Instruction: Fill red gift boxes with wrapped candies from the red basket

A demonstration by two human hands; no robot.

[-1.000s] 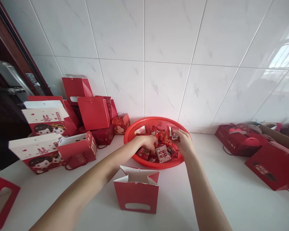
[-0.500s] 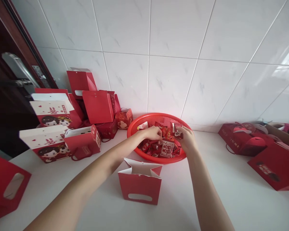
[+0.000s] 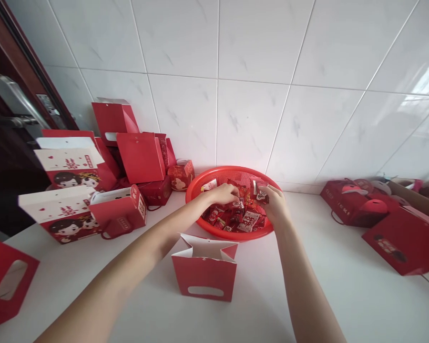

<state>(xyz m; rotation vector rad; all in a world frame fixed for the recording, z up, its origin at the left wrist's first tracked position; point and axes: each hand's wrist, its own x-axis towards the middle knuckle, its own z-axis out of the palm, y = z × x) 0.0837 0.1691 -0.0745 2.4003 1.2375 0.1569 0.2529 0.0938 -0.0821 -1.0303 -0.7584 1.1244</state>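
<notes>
A red plastic basket against the tiled wall holds many small wrapped sweets. Over its left half, my left hand has its fingers pinched on a small red and white packet. At the basket's right side my right hand grips dark red sweet packets between thumb and fingers. In front of the basket, between my forearms, stands an open red paper bag with a white inside and an oval cut-out; its bottom is hidden.
Red and white gift boxes are piled at the left, near a door handle. Another red bag stands at the near left edge. Red boxes and a large red bag are at the right.
The view has shifted slightly. My left hand has lifted a little, with a small packet now showing at its fingertips. Sweets under it have shifted. My right hand still grips its packets.
</notes>
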